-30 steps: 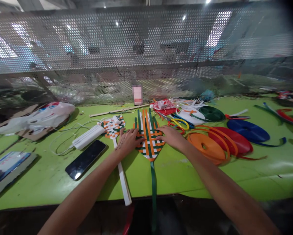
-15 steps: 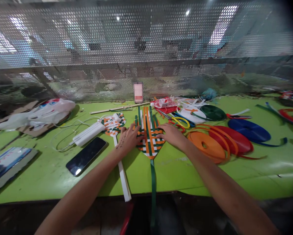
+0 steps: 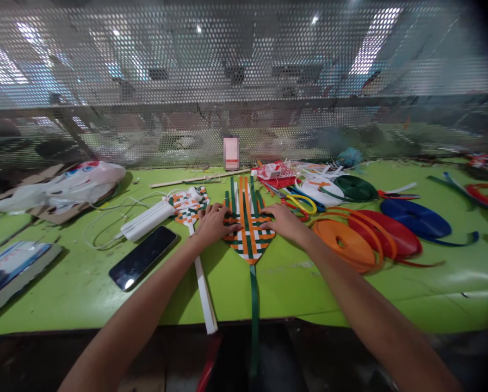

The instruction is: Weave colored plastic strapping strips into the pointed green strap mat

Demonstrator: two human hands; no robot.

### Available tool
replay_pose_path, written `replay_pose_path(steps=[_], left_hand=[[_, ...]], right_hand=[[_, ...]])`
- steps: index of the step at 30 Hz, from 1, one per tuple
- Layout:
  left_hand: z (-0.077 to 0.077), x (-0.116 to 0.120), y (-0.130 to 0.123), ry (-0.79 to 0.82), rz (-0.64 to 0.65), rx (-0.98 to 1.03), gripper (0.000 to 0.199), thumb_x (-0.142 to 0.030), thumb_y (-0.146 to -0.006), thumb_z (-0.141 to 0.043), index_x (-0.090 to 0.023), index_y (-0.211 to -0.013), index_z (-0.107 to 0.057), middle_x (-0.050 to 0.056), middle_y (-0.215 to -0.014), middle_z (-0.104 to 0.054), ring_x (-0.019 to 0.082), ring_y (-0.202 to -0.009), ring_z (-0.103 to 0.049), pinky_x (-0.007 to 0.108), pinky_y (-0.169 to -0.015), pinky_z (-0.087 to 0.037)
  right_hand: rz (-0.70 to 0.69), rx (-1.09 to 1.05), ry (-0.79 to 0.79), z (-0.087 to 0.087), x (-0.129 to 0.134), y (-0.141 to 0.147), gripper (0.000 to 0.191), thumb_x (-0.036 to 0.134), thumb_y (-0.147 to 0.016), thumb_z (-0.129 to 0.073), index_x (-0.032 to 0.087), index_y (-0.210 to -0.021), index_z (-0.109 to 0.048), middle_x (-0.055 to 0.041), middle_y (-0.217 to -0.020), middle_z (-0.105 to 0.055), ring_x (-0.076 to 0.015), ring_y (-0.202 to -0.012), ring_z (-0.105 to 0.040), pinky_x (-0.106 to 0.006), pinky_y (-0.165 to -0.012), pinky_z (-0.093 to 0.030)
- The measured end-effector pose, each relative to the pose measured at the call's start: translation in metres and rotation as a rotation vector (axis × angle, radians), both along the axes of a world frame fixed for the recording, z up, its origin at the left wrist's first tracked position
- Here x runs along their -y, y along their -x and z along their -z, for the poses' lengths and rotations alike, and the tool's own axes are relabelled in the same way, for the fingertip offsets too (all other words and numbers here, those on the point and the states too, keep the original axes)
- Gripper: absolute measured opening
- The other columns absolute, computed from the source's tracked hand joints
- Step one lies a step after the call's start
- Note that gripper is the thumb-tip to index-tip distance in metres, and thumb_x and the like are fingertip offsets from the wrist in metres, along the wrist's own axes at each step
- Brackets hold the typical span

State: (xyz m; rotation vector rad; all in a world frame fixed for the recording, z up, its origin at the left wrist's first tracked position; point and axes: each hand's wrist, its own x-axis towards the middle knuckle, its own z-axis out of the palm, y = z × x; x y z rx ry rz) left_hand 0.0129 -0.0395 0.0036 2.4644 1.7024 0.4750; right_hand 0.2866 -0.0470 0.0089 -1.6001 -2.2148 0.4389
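A spade-shaped woven hand fan [image 3: 247, 234] of orange, green and white plastic strips lies flat before me. Its strips run loose at the far end, and a long green strip [image 3: 254, 305] hangs from its near tip over the table edge. My left hand [image 3: 215, 223] grips the left side, thumb across the weave. On the right side, my right hand [image 3: 283, 222] holds the border with bent fingers. The fingertips of both hands are partly hidden. Left of it rests a smaller woven fan [image 3: 189, 207] with a white handle [image 3: 205, 296].
Strip coils in orange [image 3: 339, 245], red [image 3: 390, 234], blue [image 3: 415, 216], green [image 3: 356, 188] and white [image 3: 319, 191] lie right, near scissors [image 3: 301, 204]. Left are a phone [image 3: 143, 258], a white power bank [image 3: 148, 219] and a plastic bag [image 3: 84, 179]. A perforated metal screen [image 3: 244, 81] stands behind.
My left hand has shifted slightly, its fingers drawing back to the fan's left border with the thumb on the weave. My right hand stays almost still.
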Motion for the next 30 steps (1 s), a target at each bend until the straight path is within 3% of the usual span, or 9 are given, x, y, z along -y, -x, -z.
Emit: replay_pose_path(steps=[10, 21, 30], left_hand=[[-0.002, -0.003, -0.002, 0.058, -0.004, 0.003, 0.059, -0.074, -0.081, -0.068, -0.028, -0.118, -0.065, 0.009, -0.135, -0.057, 0.035, -0.129, -0.047, 0.05, -0.108, -0.033], [0.0, -0.003, -0.006, 0.06, -0.048, -0.005, 0.054, -0.069, -0.08, -0.072, -0.028, -0.114, -0.065, 0.008, -0.132, -0.059, 0.034, -0.128, -0.046, 0.05, -0.105, -0.034], [-0.002, 0.0, -0.007, 0.061, -0.053, 0.024, 0.049, -0.067, -0.082, -0.072, -0.028, -0.112, -0.066, 0.008, -0.133, -0.059, 0.034, -0.129, -0.045, 0.048, -0.104, -0.036]], right_hand=[[0.004, 0.022, 0.081, 0.001, -0.007, 0.003, 0.041, 0.026, -0.08, -0.084, 0.02, -0.119, -0.073, -0.0157, -0.132, -0.061, -0.0338, -0.133, -0.05, -0.046, -0.115, -0.039], [-0.026, 0.032, 0.118, -0.004, -0.014, 0.004, 0.039, 0.028, -0.077, -0.087, 0.018, -0.11, -0.071, -0.013, -0.119, -0.059, -0.0287, -0.112, -0.059, -0.037, -0.096, -0.05], [-0.016, 0.008, 0.079, 0.005, -0.017, 0.004, 0.034, 0.021, -0.076, -0.088, 0.021, -0.105, -0.07, -0.0109, -0.114, -0.062, -0.0269, -0.109, -0.06, -0.037, -0.095, -0.05]])
